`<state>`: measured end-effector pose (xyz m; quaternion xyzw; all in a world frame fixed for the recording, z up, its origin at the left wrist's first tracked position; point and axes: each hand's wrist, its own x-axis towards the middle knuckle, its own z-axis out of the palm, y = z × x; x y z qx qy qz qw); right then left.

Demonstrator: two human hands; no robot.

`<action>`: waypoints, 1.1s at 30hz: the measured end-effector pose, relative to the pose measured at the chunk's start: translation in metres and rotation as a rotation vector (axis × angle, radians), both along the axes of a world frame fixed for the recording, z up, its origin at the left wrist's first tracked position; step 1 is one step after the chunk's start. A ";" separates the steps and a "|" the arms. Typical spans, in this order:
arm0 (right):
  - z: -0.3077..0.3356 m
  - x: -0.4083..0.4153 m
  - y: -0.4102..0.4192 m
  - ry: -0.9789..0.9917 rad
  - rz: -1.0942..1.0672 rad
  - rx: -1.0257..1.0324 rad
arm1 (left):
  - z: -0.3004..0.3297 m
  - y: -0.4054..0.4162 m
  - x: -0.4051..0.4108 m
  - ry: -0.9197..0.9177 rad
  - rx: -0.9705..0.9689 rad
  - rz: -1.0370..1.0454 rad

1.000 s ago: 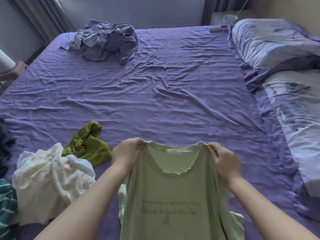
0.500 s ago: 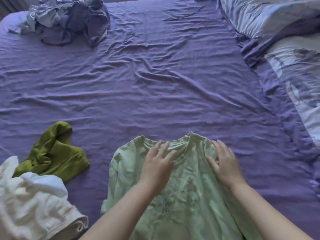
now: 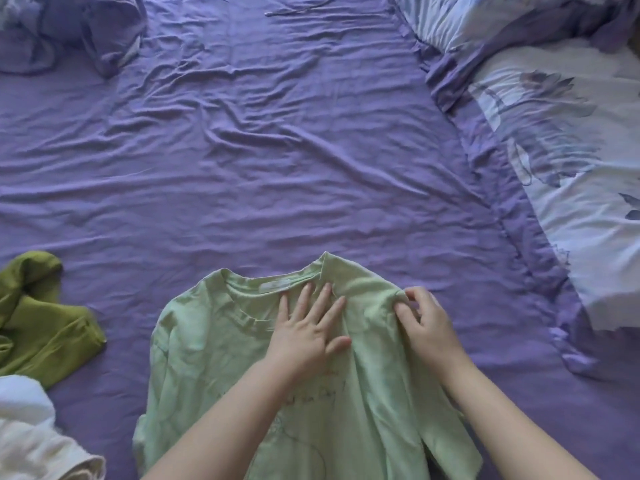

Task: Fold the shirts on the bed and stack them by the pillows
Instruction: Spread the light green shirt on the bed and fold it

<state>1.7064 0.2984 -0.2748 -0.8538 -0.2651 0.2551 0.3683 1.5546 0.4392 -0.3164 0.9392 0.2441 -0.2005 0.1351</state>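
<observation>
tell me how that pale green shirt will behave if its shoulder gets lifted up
The pale green shirt is probably floppy: it wrinkles and bunches where the right hand pinches its shoulder. It looks thin, so likely light. The left hand pressing flat suggests it would otherwise slide on the bedsheet.

Pale green shirt (image 3: 214,344) flat, front up, on purple bed (image 3: 277,150).

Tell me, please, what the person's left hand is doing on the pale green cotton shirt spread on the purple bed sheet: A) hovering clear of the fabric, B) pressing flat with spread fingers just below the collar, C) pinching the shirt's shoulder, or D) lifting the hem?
B: the left hand lies flat with straight, spread fingers on the pale green cotton shirt just below its collar, while the right hand pinches the shoulder.
</observation>
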 end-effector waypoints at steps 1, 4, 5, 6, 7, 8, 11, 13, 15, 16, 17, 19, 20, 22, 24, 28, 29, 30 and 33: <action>0.003 0.006 0.002 0.014 -0.039 0.007 | 0.002 0.000 0.002 0.001 -0.002 0.014; 0.007 0.023 0.000 -0.144 -0.037 -0.100 | 0.008 -0.004 0.008 0.009 0.010 0.081; 0.010 0.027 -0.003 -0.196 -0.022 -0.132 | 0.011 -0.006 0.011 0.006 0.029 0.107; 0.012 0.030 -0.006 -0.211 0.008 -0.134 | 0.014 -0.008 0.014 -0.010 0.052 0.133; 0.014 0.032 -0.010 -0.201 0.054 -0.138 | 0.018 -0.010 0.019 -0.045 0.076 0.152; 0.014 0.033 -0.014 -0.198 0.112 -0.171 | 0.023 -0.012 0.027 -0.097 0.094 0.152; 0.007 0.034 -0.033 -0.277 0.240 -0.362 | 0.033 -0.016 0.058 -0.244 0.067 0.040; 0.001 0.035 -0.044 -0.325 0.257 -0.421 | 0.034 -0.019 0.083 -0.263 0.022 -0.035; -0.003 0.037 -0.052 -0.365 0.261 -0.414 | 0.033 -0.022 0.105 -0.231 -0.009 -0.075; -0.004 0.038 -0.053 -0.381 0.262 -0.399 | 0.032 -0.023 0.114 -0.209 -0.022 -0.093; -0.004 0.039 -0.054 -0.396 0.253 -0.375 | 0.031 -0.024 0.122 -0.189 -0.026 -0.112; 0.000 0.044 -0.054 -0.401 0.187 -0.300 | 0.029 -0.023 0.131 -0.172 0.010 -0.154; 0.004 0.048 -0.054 -0.369 0.153 -0.268 | 0.030 -0.022 0.134 -0.180 0.036 -0.166; 0.007 0.057 -0.060 -0.250 0.143 -0.217 | 0.035 -0.017 0.138 -0.200 0.039 -0.148; 0.011 0.066 -0.070 -0.097 0.122 -0.170 | 0.039 -0.011 0.142 -0.188 -0.001 -0.110; 0.018 0.085 -0.089 -0.014 0.119 -0.206 | 0.049 0.000 0.152 -0.097 -0.116 -0.076; 0.020 0.090 -0.093 -0.028 0.146 -0.270 | 0.051 0.003 0.153 -0.090 -0.151 -0.058; 0.021 0.094 -0.097 -0.080 0.177 -0.351 | 0.053 0.005 0.153 -0.091 -0.173 -0.031; 0.024 0.102 -0.103 -0.435 0.161 -0.521 | 0.055 0.010 0.153 -0.131 -0.070 0.039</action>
